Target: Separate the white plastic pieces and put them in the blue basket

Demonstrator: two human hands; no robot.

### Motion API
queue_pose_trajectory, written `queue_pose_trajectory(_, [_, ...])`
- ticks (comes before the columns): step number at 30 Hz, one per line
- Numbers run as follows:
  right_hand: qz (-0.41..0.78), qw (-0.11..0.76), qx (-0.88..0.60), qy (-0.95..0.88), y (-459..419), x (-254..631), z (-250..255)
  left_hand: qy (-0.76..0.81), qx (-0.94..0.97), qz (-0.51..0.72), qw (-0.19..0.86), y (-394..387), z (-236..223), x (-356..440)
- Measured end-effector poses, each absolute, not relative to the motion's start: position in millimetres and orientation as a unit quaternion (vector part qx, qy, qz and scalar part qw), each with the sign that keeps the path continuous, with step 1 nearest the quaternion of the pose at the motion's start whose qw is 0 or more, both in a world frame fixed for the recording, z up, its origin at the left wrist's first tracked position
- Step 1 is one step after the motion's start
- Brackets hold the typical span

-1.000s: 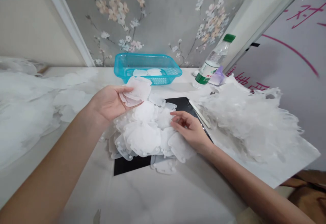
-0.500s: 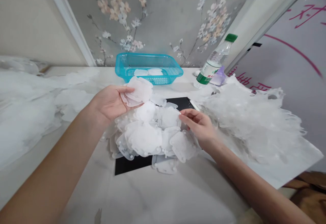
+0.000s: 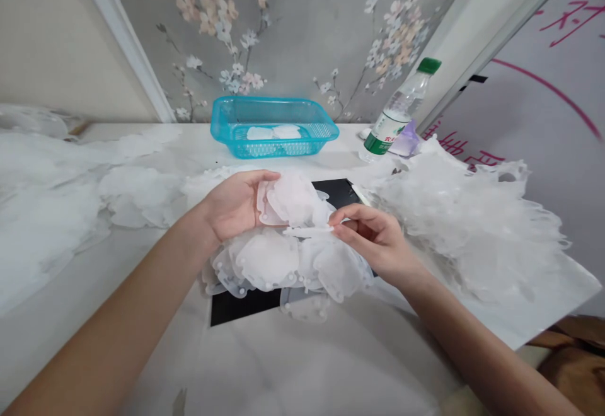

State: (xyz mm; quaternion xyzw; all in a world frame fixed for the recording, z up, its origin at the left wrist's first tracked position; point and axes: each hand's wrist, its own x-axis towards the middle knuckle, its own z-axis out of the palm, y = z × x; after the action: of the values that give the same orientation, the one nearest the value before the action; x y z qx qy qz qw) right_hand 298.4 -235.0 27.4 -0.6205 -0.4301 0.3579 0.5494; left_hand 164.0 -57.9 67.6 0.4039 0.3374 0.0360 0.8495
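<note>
My left hand [image 3: 239, 205] is closed around a small stack of thin white translucent pads [image 3: 293, 198], with the thumb along the top edge. My right hand [image 3: 371, 233] pinches the edge of a single white pad [image 3: 309, 232], seen nearly edge-on just below the stack. Beneath both hands lies a heap of similar rounded pads [image 3: 269, 258] with small tabs and dots along their rims. The heap covers much of a flat black sheet [image 3: 243, 307] on the table. What exactly the pads are, I cannot tell.
A blue plastic basket [image 3: 274, 148] with two white pads inside stands at the back. Right of it is a green-capped water bottle [image 3: 390, 123] by a purple item [image 3: 405, 142]. White piles lie at left [image 3: 47, 214] and right [image 3: 482, 227] on the white table [image 3: 283, 365].
My left hand has moved right and slightly down with its stack, over the heap. My right hand has taken hold of a pad and lifted and tilted it beside the stack.
</note>
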Motion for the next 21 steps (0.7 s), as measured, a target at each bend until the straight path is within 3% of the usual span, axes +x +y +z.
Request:
queue_pose_trajectory(12, [0.294, 0.599, -0.641, -0.379, -229.8, 297.5, 24.3, 0.273, 0.452, -0.076, 0.846, -77.1, 54.4, 168.8])
queue_pose_trajectory(21, [0.255, 0.558, -0.682, -0.397, -226.6, 301.6, 27.0, 0.221, 0.597, -0.118, 0.762, -74.7, 59.4, 162.6])
